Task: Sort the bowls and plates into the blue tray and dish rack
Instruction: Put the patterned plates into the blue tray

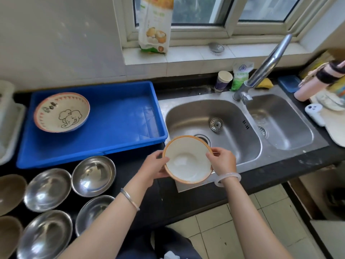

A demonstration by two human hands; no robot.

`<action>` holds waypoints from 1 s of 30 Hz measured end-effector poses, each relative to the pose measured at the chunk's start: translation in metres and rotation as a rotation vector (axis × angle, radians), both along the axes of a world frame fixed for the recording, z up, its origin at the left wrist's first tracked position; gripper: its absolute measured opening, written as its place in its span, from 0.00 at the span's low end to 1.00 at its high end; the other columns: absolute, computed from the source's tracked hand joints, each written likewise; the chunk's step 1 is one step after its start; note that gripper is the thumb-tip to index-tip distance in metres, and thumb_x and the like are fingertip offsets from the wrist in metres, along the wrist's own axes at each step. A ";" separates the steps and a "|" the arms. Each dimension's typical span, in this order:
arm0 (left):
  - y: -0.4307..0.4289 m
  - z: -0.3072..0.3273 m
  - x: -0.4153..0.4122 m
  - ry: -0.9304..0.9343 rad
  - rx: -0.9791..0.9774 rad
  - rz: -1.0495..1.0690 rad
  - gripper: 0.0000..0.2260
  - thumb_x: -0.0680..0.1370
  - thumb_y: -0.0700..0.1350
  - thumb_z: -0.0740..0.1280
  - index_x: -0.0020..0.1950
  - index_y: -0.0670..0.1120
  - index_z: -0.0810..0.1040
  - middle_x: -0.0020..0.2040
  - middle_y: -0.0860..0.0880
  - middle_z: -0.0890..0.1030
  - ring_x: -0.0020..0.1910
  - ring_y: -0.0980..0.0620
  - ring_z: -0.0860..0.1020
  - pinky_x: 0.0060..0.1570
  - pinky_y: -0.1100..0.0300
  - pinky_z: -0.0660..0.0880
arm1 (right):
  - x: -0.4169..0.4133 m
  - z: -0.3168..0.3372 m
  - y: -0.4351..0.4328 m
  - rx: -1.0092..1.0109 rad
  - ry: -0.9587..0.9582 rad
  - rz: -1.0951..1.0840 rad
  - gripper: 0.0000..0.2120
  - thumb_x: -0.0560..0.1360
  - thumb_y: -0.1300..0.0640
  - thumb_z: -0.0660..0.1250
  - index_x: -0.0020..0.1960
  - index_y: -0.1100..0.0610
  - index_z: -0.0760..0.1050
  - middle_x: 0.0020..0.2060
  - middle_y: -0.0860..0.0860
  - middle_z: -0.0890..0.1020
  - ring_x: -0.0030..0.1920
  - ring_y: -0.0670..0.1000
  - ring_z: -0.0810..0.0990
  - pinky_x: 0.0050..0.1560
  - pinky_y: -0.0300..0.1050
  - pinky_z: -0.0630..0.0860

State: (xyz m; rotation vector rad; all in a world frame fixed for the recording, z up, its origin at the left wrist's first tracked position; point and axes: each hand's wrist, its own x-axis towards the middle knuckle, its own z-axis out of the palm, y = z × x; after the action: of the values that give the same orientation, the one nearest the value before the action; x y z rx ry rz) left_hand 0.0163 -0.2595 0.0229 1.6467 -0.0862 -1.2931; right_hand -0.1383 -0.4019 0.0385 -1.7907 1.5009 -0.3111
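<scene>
Head view, single cam.

- White bowl with orange rim [187,159]: held off the counter, upright and tilted slightly, just right of the blue tray [119,113] at its front-right corner, over the front edge of the sink [224,113].
- Left hand [155,165]: grips the bowl's left rim, thumb on the inside, fingers [158,174] curled under it.
- Right hand [222,161]: fingers [214,152] pinch the bowl's right rim together with the thumb.
- Elephant-print bowl [61,112]: inside the blue tray, far-left part, tilted against the tray wall.
- Four steel bowls [93,175]: on the counter just in front of the tray, upright, close together in two rows.
- Two brown bowls [11,193]: left of the steel ones, cut by the frame edge.
- White plastic container [9,118]: touching or just beside the tray's left side, cannot tell which; mostly out of frame.
- Faucet [268,64]: well right of the tray, behind the sink.
</scene>
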 end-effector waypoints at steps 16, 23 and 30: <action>0.119 0.031 0.163 -0.022 -0.263 0.571 0.11 0.78 0.42 0.63 0.60 0.42 0.73 0.53 0.47 0.79 0.45 0.54 0.79 0.47 0.61 0.77 | 0.235 0.033 0.064 0.116 -0.252 0.296 0.02 0.70 0.58 0.69 0.41 0.52 0.79 0.32 0.42 0.80 0.27 0.43 0.79 0.30 0.39 0.80; 0.149 0.026 0.243 -0.096 -0.296 0.733 0.12 0.80 0.42 0.60 0.62 0.44 0.74 0.51 0.49 0.80 0.48 0.56 0.77 0.38 0.67 0.77 | 0.344 0.026 0.100 0.159 -0.264 0.416 0.05 0.71 0.60 0.67 0.43 0.54 0.81 0.31 0.45 0.80 0.31 0.45 0.79 0.30 0.37 0.79; 0.151 0.010 0.301 -0.200 -0.170 0.757 0.14 0.81 0.42 0.56 0.66 0.45 0.72 0.56 0.48 0.75 0.50 0.53 0.76 0.40 0.61 0.77 | 0.413 0.010 0.114 0.115 -0.180 0.449 0.07 0.71 0.61 0.64 0.38 0.51 0.78 0.30 0.47 0.79 0.36 0.54 0.82 0.46 0.53 0.82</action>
State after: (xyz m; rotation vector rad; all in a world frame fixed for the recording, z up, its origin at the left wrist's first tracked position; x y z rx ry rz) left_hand 0.3172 -0.1082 0.0324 1.4441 0.2780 -0.5310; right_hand 0.2749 -0.2882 0.0485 -1.8912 0.9405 -0.1514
